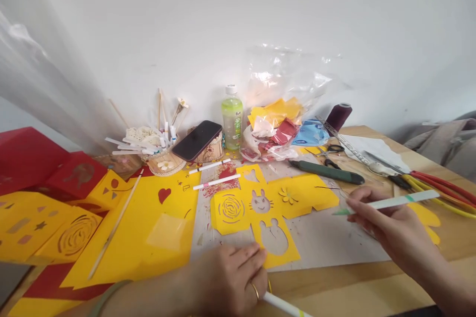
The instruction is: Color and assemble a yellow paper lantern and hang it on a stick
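R hand w/ green-tipped marker, L hand at edge of yellow paper box net.
R hand (385,222): thumb + fingers pinched on green-tipped marker (396,202), tip pointing L, just above grey sheet (327,242). L hand (238,277): fingers curled, fingertips at lower L edge of yellow paper box net (277,209); yellow-banded marker (282,304) sticks out from under it, can't tell if gripped. Net lies flat on grey sheet, mid-table, w/ rabbit, bear, flower + swirl cutouts. Pink-banded marker (217,182) nr its upper L; green-handled tool (329,172) behind its R panels.
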`<state>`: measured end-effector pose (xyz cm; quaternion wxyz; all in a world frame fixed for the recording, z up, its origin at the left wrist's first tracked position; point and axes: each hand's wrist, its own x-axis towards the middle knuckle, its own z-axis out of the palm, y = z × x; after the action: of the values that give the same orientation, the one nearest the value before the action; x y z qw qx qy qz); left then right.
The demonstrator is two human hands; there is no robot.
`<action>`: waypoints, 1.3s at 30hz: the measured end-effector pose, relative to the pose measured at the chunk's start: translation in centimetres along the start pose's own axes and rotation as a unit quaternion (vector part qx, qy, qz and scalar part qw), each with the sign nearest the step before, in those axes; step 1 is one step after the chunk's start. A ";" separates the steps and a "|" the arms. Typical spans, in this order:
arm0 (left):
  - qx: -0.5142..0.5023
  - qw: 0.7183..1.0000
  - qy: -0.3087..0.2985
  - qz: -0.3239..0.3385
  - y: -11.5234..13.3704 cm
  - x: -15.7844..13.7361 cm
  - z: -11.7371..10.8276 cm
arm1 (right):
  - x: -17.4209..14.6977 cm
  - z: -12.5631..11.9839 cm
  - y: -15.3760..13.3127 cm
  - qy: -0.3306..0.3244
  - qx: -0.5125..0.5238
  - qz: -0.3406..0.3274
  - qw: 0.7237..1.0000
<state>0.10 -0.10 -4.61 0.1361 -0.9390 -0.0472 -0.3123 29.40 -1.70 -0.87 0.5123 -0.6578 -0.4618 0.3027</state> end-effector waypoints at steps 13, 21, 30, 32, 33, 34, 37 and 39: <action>-0.020 0.999 0.015 0.030 -0.1 0.0 -0.5 | -1.7 0.8 1.8 -0.126 -0.036 0.026 0.991; -0.009 1.000 0.001 0.030 -0.1 0.0 -0.4 | -2.7 1.5 1.2 -0.072 -0.059 -0.013 0.996; 0.005 0.999 -0.007 0.036 -0.4 -0.1 -0.5 | -3.2 1.7 0.6 -0.065 -0.054 -0.022 0.996; 0.005 0.999 -0.011 0.039 -0.5 0.0 -0.5 | -3.5 2.5 -0.2 -0.105 -0.049 -0.035 0.993; 0.003 0.999 -0.013 0.040 -0.5 0.1 -0.6 | -3.7 3.1 -0.6 -0.134 -0.042 -0.038 0.989; 0.001 0.999 -0.013 0.040 -0.5 0.2 -0.6 | -3.9 3.8 -0.9 -0.162 -0.035 -0.037 0.985; -0.002 0.999 -0.011 0.035 -0.6 0.4 -0.7 | -4.0 6.0 -1.4 -0.248 -0.007 -0.022 0.969; 0.000 0.999 -0.012 0.035 -0.5 0.4 -0.7 | -3.9 7.3 -1.3 -0.282 0.012 -0.022 0.959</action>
<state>-0.11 0.23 -3.74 0.1461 -0.9439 -0.0162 -0.2958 21.16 -2.33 -2.01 0.3758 -0.5286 -0.5985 0.4702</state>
